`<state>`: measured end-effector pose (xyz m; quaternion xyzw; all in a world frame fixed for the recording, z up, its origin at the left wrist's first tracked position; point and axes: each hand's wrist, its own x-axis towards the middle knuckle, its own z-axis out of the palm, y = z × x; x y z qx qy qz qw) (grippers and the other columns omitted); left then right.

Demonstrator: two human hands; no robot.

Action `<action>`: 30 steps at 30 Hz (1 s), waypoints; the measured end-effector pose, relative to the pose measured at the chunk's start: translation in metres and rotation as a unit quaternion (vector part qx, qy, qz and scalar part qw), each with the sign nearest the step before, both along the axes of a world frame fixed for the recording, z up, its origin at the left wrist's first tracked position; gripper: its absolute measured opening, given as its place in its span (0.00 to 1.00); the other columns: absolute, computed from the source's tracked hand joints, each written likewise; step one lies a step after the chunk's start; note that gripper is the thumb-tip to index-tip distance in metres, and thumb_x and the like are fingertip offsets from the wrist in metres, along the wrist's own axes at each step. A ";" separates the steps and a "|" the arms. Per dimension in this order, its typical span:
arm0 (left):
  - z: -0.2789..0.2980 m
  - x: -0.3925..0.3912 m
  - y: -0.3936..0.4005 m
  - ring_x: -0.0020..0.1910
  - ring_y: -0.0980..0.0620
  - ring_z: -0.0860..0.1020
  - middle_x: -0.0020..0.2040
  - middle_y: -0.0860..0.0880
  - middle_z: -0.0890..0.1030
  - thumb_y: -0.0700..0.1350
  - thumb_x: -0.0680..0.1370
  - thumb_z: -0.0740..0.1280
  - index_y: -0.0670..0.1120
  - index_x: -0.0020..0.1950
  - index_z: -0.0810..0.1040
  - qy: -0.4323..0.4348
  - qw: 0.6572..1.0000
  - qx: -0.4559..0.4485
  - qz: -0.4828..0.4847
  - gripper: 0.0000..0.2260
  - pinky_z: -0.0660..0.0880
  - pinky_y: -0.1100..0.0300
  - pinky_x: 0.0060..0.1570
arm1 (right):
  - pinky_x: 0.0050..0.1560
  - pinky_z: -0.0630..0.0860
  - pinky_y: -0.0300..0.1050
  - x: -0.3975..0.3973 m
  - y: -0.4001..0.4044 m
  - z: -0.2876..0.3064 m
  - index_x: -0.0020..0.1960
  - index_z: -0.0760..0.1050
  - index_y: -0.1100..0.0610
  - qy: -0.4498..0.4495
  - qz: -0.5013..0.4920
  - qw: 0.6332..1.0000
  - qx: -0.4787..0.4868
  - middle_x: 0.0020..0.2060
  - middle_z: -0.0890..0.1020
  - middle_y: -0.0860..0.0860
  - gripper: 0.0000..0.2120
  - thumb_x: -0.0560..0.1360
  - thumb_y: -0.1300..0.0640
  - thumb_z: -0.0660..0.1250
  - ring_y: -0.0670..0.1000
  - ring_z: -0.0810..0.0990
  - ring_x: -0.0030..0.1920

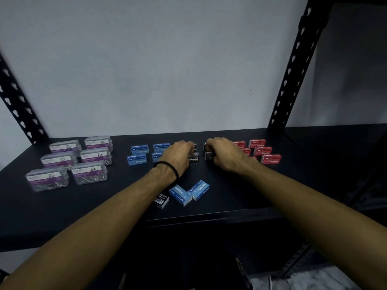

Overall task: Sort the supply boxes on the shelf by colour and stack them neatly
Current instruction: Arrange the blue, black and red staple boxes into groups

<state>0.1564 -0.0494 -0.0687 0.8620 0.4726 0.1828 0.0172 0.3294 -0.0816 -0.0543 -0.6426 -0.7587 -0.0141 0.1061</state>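
- Far left on the shelf (230,197), the clear paper clip boxes (69,162) with purple labels stand grouped in tidy rows; that colour looks done.
- The blue staple boxes (139,154) sit left of centre, the red staple boxes (262,150) far right, both gathered in rows.
- At centre, the left hand (178,158) and right hand (226,154) each rest on black staple boxes (193,158). Their fingers curl closed over them, though whether any box is truly gripped or only nudged I cannot tell.
- Left to do, by my judgement: two loose blue boxes (189,192) and one loose black box (161,199) lie askew near the front edge, unsorted.
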 end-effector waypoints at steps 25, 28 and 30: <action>0.026 -0.020 -0.006 0.50 0.46 0.78 0.52 0.47 0.78 0.49 0.74 0.72 0.47 0.57 0.76 0.003 0.998 0.058 -0.015 0.14 0.74 0.53 0.47 | 0.49 0.75 0.47 -0.007 -0.009 0.011 0.61 0.74 0.59 -0.008 0.000 0.998 0.067 0.57 0.73 0.56 0.15 0.74 0.64 0.66 0.55 0.73 0.57; 0.035 -0.033 -0.012 0.51 0.49 0.78 0.53 0.48 0.79 0.50 0.74 0.72 0.48 0.58 0.77 -0.006 0.999 0.042 -0.028 0.15 0.76 0.53 0.51 | 0.49 0.75 0.47 -0.014 -0.017 0.015 0.59 0.75 0.58 -0.002 0.013 0.997 0.070 0.56 0.73 0.55 0.13 0.75 0.62 0.66 0.54 0.73 0.56; 0.040 -0.042 -0.018 0.50 0.51 0.78 0.53 0.48 0.80 0.50 0.73 0.72 0.48 0.58 0.78 -0.015 0.999 0.034 -0.032 0.15 0.77 0.52 0.53 | 0.48 0.75 0.48 -0.019 -0.024 0.016 0.56 0.75 0.57 0.010 0.028 0.997 0.075 0.54 0.74 0.53 0.10 0.75 0.62 0.65 0.54 0.73 0.54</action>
